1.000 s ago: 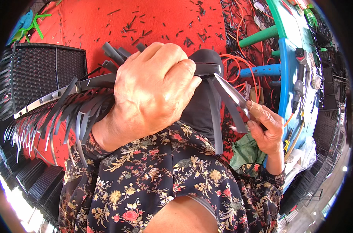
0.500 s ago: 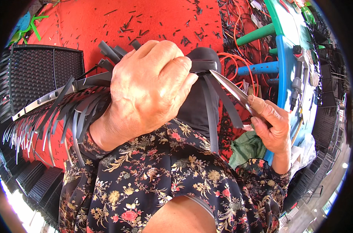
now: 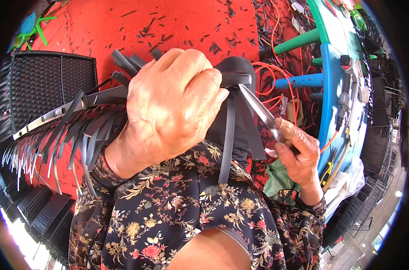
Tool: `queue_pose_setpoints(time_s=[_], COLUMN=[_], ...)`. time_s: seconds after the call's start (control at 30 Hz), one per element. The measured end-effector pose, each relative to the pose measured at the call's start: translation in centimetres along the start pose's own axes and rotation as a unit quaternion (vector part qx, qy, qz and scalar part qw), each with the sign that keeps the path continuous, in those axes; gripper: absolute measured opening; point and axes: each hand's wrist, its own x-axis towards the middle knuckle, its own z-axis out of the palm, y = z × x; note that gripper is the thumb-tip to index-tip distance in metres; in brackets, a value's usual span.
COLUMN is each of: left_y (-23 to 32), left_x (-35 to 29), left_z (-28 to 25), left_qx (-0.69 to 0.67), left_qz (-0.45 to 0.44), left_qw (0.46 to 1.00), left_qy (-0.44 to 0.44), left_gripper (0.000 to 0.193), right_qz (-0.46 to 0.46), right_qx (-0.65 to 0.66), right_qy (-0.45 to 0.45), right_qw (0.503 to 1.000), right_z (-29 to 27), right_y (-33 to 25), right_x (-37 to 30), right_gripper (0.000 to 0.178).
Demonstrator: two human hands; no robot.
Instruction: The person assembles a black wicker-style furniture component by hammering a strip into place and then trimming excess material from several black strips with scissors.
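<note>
My left hand [image 3: 173,103] is wrapped round a dark frame bar [image 3: 236,79], whose end sticks out past the thumb over my knee. Flat grey-black plastic strips [image 3: 228,139] hang from that end. Between the thumb and fingers of my right hand [image 3: 300,155] is a pointed metal blade [image 3: 261,110]. Its tip touches or nearly touches the underside of the bar end, beside the strips. The blade's handle end is hidden in the hand. Left of my left hand, the frame [image 3: 51,116] runs on with many loose strip ends [image 3: 69,135] dangling from it.
A dark woven panel [image 3: 56,85] stands at the left. Short strip scraps [image 3: 215,47] litter the red floor covering [image 3: 96,27]. On the right are a blue stool [image 3: 328,103] with a black tool [image 3: 344,90] on it, a green stool [image 3: 299,39], an orange hose [image 3: 272,74] and a green sack [image 3: 279,173].
My right hand and the blade have shifted left, and the blade stands steeper. The hanging strips have swung left. My left hand has barely moved.
</note>
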Motion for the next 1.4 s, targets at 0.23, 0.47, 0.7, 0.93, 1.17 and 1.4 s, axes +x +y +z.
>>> queue_pose_setpoints(time_s=[0.23, 0.47, 0.7, 0.93, 1.17, 1.4], left_y=[0.0, 0.2, 0.1, -0.4, -0.1, -0.3], left_x=[0.1, -0.1, -0.4, -0.4, 0.1, 1.0], left_z=[-0.2, -0.2, 0.4, 0.6, 0.6, 0.6], left_qx=[0.011, 0.018, 0.007, -0.001, -0.021, -0.042], left_qz=[-0.002, -0.008, 0.017, 0.039, 0.013, -0.011], left_qw=[1.0, 1.0, 1.0, 0.999, 0.999, 0.999], left_qy=[-0.005, -0.007, 0.019, 0.02, 0.023, 0.026], left_gripper=[0.026, 0.027, 0.03, 0.028, 0.024, 0.021], right_qz=[0.026, -0.014, 0.196, 0.14, 0.026, 0.086], right_qx=[0.074, 0.009, 0.35, 0.443, 0.237, 0.488], right_qy=[0.029, 0.057, -0.056, -0.051, 0.008, -0.041], right_qw=[0.996, 0.998, 0.914, 0.884, 0.971, 0.867], right_z=[2.7, 3.9, 3.9, 7.8, 9.5, 7.0], right_y=[-1.3, -2.0, -2.0, -3.0, 0.4, -0.3], right_x=[-1.3, -0.7, -1.2, -0.6, -0.1, 0.8], right_gripper=[0.041, 0.037, 0.047, 0.038, 0.043, 0.047])
